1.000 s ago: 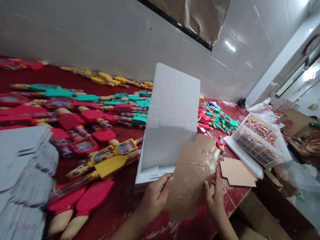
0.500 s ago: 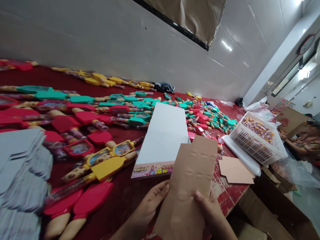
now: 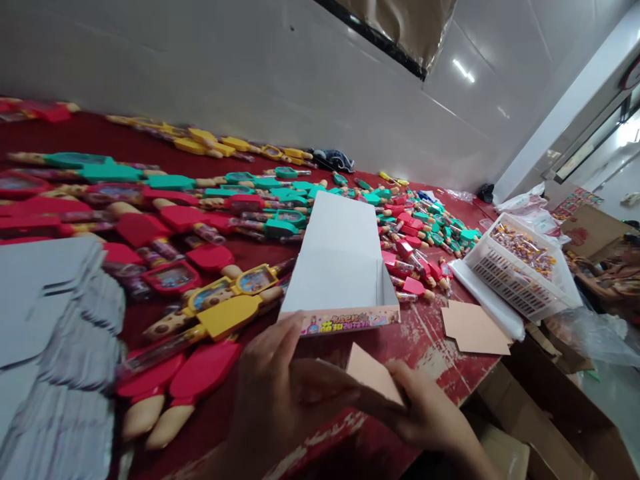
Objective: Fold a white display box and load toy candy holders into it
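Observation:
My left hand (image 3: 280,393) and my right hand (image 3: 425,413) both grip a brown cardboard insert (image 3: 373,377) near the front edge of the red table (image 3: 425,340). The insert is tipped nearly flat, so only a corner of it shows between my fingers. Just beyond my hands lies an open white display box (image 3: 340,267) with a colourful printed front strip. Its lid is folded back flat onto the table.
Many red, teal and yellow ice-lolly-shaped toys (image 3: 200,227) cover the table. A stack of flat grey box blanks (image 3: 50,320) lies at the left. Another brown insert (image 3: 473,330) and a white basket of sweets (image 3: 515,267) sit at the right, by another person's arm (image 3: 610,280).
The white box went from standing upright to lying open on the table. I lowered the brown insert from upright and facing me to nearly flat, close to the table edge.

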A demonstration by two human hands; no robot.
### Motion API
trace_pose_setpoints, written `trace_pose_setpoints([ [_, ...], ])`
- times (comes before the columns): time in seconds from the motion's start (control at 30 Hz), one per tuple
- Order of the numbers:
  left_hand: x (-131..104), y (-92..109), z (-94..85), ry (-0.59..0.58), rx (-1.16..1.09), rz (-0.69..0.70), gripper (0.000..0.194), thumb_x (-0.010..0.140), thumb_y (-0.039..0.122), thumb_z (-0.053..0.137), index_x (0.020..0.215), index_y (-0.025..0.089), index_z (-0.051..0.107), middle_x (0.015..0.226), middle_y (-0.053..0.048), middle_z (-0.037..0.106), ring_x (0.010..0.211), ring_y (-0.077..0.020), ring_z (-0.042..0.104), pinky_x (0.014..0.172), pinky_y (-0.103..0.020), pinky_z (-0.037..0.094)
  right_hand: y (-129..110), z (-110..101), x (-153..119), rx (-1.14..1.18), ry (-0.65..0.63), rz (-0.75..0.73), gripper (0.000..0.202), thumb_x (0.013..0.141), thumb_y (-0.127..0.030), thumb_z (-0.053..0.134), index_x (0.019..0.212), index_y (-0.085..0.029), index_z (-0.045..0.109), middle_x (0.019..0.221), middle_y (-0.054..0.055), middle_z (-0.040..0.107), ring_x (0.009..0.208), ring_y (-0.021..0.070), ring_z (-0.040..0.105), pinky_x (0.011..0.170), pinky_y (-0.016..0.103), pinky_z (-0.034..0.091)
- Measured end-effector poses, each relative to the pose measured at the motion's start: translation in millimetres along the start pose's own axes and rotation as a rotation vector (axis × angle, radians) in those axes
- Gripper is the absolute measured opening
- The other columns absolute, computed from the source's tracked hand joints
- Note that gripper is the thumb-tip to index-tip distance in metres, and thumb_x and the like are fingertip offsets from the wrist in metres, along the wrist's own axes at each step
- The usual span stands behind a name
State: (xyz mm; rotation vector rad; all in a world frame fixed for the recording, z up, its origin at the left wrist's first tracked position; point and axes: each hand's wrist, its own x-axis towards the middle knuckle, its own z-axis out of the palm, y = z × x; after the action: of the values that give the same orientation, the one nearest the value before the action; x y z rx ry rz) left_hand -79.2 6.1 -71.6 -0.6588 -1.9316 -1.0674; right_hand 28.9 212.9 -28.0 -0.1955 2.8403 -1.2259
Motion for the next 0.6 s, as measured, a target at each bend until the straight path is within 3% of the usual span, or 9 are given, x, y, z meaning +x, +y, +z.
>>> trace_pose_setpoints([
  [0.1,12,10,-14.3,-0.024,0.124,0.2,0.072,0.081,0.066,0.052,0.131,0.016,0.041,0.094,-0.011,0.061,0.084,-0.028,0.059,0.078,-0.043,0.048,-3,-1,1,-0.069,0.093,-0.026,0.032,0.077,-0.02,0.061,0.109,-0.021,0.057,0.095,0.002,0.068,0.08,0.0152,0.061,0.068,0.023,0.042],
  [0.23,17,17,-18.0,-0.003,0.131,0.184,0.058,0.083,0.062,0.053,0.118,0.017,0.045,0.095,-0.01,0.06,0.085,-0.0258,0.059,0.075,-0.039,0.05,-5,-6,3,-0.133,0.033,-0.03,0.034,0.078,-0.018,0.06,0.111,-0.021,0.058,0.093,0.002,0.069,0.08,0.0156,0.064,0.067,0.023,0.043],
  [0.33,8,16,-14.4,-0.073,0.07,0.107,0.061,0.08,0.06,0.059,0.125,0.02,0.046,0.1,-0.01,0.06,0.089,-0.025,0.061,0.08,-0.039,0.051,-4,-8,5,-0.265,0.033,-0.078,0.037,0.081,-0.017,0.058,0.118,-0.021,0.056,0.099,0.004,0.07,0.086,0.0186,0.066,0.07,0.026,0.046],
  [0.4,2,18,-12.2,-0.193,-0.033,-0.052,0.065,0.075,0.06,0.064,0.125,0.022,0.047,0.098,-0.008,0.061,0.083,-0.0228,0.063,0.075,-0.035,0.052,0,-8,6,-0.379,0.096,-0.153,0.042,0.082,-0.024,0.063,0.122,-0.02,0.053,0.101,0.006,0.069,0.086,0.0205,0.066,0.07,0.028,0.048],
  [0.47,0,25,-12.1,-0.337,-0.213,-0.329,0.065,0.069,0.058,0.069,0.12,0.023,0.049,0.085,-0.003,0.062,0.072,-0.0196,0.061,0.065,-0.03,0.051,7,-8,7,-0.489,0.223,-0.262,0.055,0.078,-0.036,0.071,0.127,-0.02,0.05,0.097,0.007,0.068,0.082,0.0211,0.065,0.068,0.029,0.05],
  [0.53,4,37,-14.8,-0.451,-0.474,-0.634,0.057,0.068,0.052,0.069,0.112,0.024,0.047,0.073,0.002,0.058,0.062,-0.0158,0.058,0.058,-0.025,0.048,14,-9,8,-0.579,0.449,-0.351,0.073,0.073,-0.047,0.074,0.134,-0.021,0.044,0.101,0.01,0.065,0.089,0.0235,0.063,0.073,0.033,0.053],
  [0.6,12,49,-19.7,-0.464,-0.683,-0.869,0.048,0.069,0.046,0.066,0.105,0.023,0.044,0.071,0.004,0.056,0.06,-0.0129,0.055,0.055,-0.021,0.045,21,-9,8,-0.615,0.741,-0.35,0.085,0.072,-0.049,0.074,0.142,-0.023,0.034,0.116,0.014,0.057,0.107,0.0281,0.056,0.088,0.043,0.05],
])
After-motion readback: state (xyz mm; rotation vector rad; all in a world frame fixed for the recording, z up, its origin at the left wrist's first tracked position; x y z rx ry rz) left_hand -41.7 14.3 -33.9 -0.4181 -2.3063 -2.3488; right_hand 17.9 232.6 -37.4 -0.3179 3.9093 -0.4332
